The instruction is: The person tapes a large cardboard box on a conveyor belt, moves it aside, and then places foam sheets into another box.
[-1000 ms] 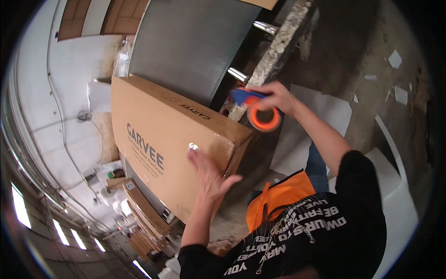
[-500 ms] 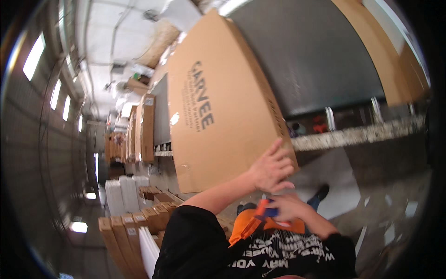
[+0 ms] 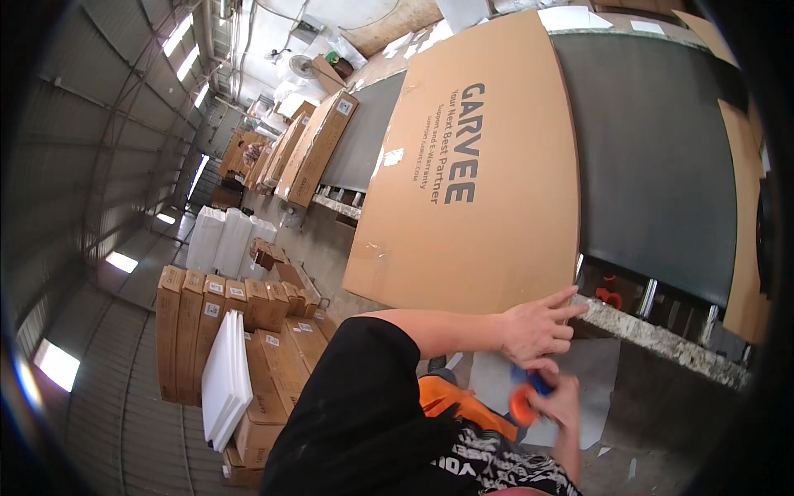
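Observation:
A large flat brown carton [image 3: 513, 240] with dark print lies across the dark conveyor belt [image 3: 653, 149]. My left hand [image 3: 539, 332] is at its near right corner, index finger stretched out and the others loosely bent, with nothing in the grasp. Just below it, my right hand [image 3: 564, 407] grips an orange and blue tape dispenser [image 3: 524, 403], which motion blurs. Whether the dispenser touches the carton cannot be made out, and part of it is hidden behind my fingers.
The worn conveyor edge [image 3: 662, 335] with metal rollers runs along my front. More cartons [image 3: 318, 149] lie farther left on the line. At lower left stand upright cartons [image 3: 171, 331] and white foam sheets [image 3: 227, 380]. Scraps litter the floor.
My view has turned left, so the carton sits farther right in it. My left hand stays by the carton's near right corner, while my right hand has turned the tape dispenser.

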A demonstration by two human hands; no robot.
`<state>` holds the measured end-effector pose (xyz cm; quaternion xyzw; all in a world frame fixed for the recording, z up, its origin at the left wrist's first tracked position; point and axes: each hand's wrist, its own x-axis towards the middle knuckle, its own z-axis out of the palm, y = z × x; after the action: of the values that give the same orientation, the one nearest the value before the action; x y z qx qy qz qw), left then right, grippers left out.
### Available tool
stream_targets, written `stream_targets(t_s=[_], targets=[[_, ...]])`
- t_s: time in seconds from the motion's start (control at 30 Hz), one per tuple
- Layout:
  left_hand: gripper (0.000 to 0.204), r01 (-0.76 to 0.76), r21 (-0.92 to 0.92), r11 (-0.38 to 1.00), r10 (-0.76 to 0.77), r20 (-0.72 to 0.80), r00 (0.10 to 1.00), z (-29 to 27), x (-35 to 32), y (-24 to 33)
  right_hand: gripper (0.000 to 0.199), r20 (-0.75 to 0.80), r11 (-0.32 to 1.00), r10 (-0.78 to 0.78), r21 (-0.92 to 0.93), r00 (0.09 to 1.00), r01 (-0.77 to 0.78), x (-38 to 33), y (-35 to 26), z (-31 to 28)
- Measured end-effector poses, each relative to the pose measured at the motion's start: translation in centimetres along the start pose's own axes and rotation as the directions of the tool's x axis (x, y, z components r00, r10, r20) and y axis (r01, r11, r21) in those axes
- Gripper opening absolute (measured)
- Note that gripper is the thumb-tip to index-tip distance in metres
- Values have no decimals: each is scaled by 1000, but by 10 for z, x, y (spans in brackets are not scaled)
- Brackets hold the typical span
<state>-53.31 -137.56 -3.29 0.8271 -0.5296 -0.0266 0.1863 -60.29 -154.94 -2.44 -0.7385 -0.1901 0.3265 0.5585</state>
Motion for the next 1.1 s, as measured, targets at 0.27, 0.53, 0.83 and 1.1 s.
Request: stream_targets(t_s=[0.27,0.53,0.83,1.1], targets=[[47,53,10,999,-54,73,996,27,11,-11,65,101,973,-220,-51,970,226,27,92,56],[65,328,243,913,-1,-802,597,-51,-70,44,75,-511,441,88,790,855,427,-7,97,-18],[39,918,97,383,-274,-938,213,-3,-317,-15,63,-575,732,-16,550,818,402,6,110,-43],[50,986,141,83,-411,-897,163,-120,-572,-280,67,-157,619,-150,755,976,216,150,-99,273]])
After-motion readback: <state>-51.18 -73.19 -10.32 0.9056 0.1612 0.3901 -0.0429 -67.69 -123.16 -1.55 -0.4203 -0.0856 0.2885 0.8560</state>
